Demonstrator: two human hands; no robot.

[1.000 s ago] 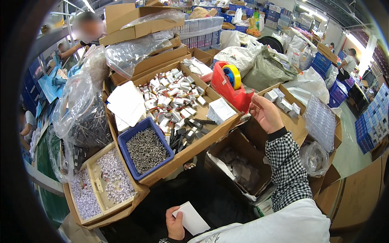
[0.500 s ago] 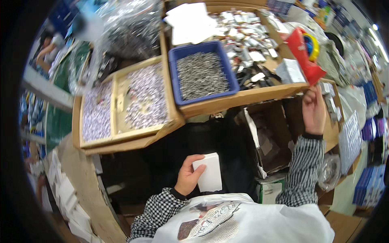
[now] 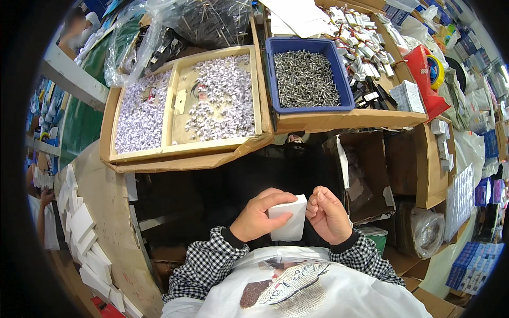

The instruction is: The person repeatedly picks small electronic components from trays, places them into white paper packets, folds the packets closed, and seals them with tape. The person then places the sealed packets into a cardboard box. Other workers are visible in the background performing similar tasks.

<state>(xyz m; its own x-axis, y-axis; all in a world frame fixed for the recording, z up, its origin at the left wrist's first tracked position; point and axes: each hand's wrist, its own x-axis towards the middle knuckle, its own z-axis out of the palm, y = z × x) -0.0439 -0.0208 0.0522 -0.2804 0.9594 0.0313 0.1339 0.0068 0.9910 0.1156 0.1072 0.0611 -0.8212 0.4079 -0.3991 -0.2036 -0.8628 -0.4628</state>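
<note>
Box [image 3: 291, 229], plain and white, is held at the near middle by the left hand [image 3: 257, 216] — the fingers are closed around its left side, with the thumb laid across the near face. The right hand [image 3: 330, 218] is raised just beside the right edge; its fingertips are drawn narrowly together, but whether anything is pinched there cannot be told. Small white pieces [image 3: 225, 106] are spread across a divided wooden tray [image 3: 170, 108], far left. To its right, a blue bin [image 3: 313, 109] is filled with small metal parts [image 3: 307, 79]. A red tape dispenser [image 3: 422, 79] is seen at far right. Other white boxes [image 3: 84, 222] are heaped on the counter [image 3: 115, 199], near left.
</note>
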